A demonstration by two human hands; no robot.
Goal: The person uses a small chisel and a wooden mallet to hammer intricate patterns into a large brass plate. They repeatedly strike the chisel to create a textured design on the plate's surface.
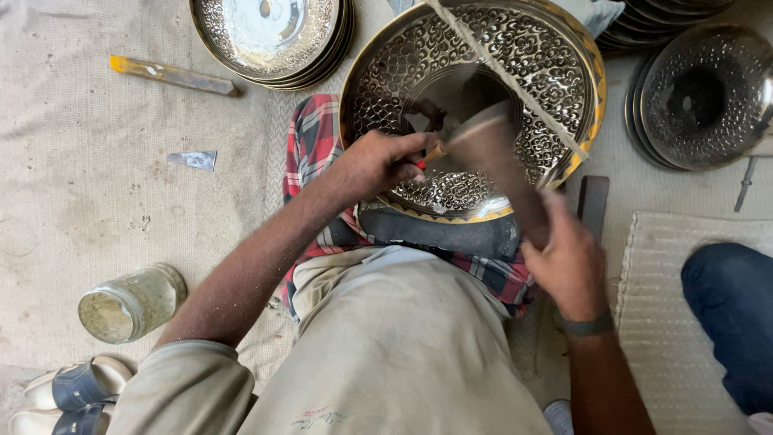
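Metalcraft floor workshop, stacked engraved brass plates (pixel 274 36), mallet (pixel 503 165), floor mats (pixel 80 185)

Jar (pixel 131 304) left of lap; platter (pixel 515 56) ahead on cloth (pixel 310 153); plate stacks (pixel 270 36) behind.

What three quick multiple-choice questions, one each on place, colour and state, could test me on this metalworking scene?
1. Where does the glass jar lie?
A. Inside the big tray
B. On the floor by the person's left arm
C. On the white mat

2. What colour is the checked cloth under the big tray?
A. Mostly red
B. Plain yellow
C. Plain black

3. What is the right hand doing?
A. Resting flat on the floor
B. Holding the jar
C. Gripping a hammer, blurred with motion

Answers: 1 B, the jar lies on its side on the bare floor near the sandals. 2 A, red checks show beside the left hand. 3 C, the fingers close on the handle and the head smears.
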